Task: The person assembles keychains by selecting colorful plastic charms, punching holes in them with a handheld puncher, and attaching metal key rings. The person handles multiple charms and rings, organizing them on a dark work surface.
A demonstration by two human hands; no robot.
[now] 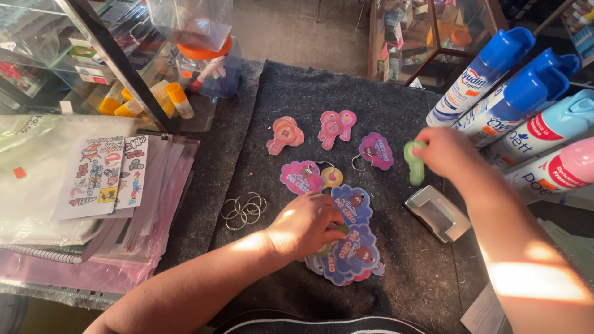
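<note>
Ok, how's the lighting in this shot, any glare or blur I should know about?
Head view: hard sunlight bleaches the right forearm and streaks the left hand; the dark mat stays dim; the right hand with its green cutout looks slightly motion-blurred; spray cans bow outward at the edge.

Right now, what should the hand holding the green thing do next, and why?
Probably lower the green piece in the right hand onto the dark mat beside the other tags. The left hand is busy on the blue tag pile, and loose rings wait nearby.

Glossy plastic tags [351, 244] are lying on rough, matt grey felt [297, 93]. Thin metal rings [243, 210] are shining beside them.
</note>
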